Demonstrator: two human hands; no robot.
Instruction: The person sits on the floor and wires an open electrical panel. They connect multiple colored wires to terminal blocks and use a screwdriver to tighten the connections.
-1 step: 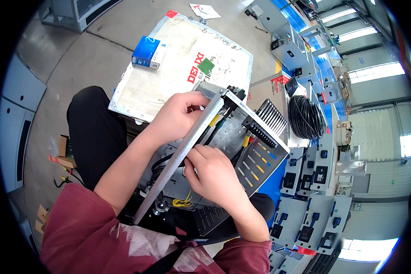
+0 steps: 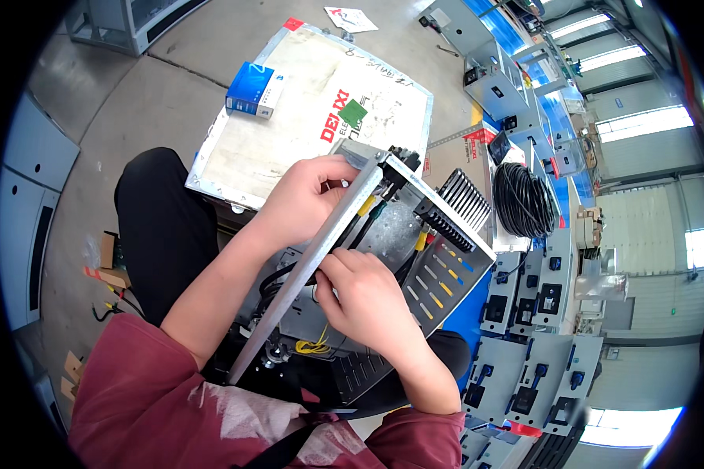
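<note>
A grey sheet-metal electrical chassis (image 2: 395,227) with slotted sides rests tilted across my lap. Its long metal bar (image 2: 313,262) runs diagonally between my two hands. My left hand (image 2: 305,199) is closed at the bar's left side near the upper end, its fingertips hidden behind the metal. Inside the chassis, my right hand (image 2: 365,297) has its thumb and fingers drawn together beside the bar; what they pinch is hidden. Black cables (image 2: 357,232) with yellow and green sleeves run just above the right hand. A yellow wire bundle (image 2: 314,345) lies below it.
In front of me stands a pale wooden case (image 2: 289,148) with metal edges, bearing a small blue box (image 2: 252,90). A black cable coil (image 2: 526,199) lies to the right. Several grey panels with black switches (image 2: 536,375) stand beyond. Grey cabinets (image 2: 35,156) are at far left.
</note>
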